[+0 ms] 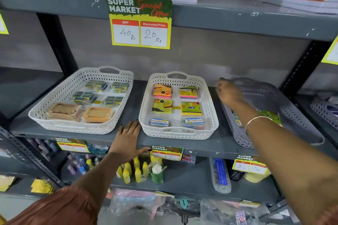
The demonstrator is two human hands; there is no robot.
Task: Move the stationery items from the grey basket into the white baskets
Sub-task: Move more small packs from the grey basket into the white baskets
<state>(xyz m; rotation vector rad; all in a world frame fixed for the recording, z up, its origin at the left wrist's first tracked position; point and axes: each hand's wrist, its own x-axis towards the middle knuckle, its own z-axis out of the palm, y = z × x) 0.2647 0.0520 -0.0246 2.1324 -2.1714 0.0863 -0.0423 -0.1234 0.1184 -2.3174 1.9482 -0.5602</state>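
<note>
The right hand hovers blurred over the near-left corner of the grey basket; whether it is empty or pinching something I cannot tell. The left hand lies flat and released on the shelf edge between the two white baskets, grasping nothing. Remaining stationery, a green-and-yellow packet, lies in the grey basket beneath the right forearm. The grey basket sits skewed with its near end close to the shelf lip, so a forearm drag could tip it off. The middle white basket looks nearly full of sticky notes, so added packets may slide over its low wall. The shelf above limits lifting room.
</note>
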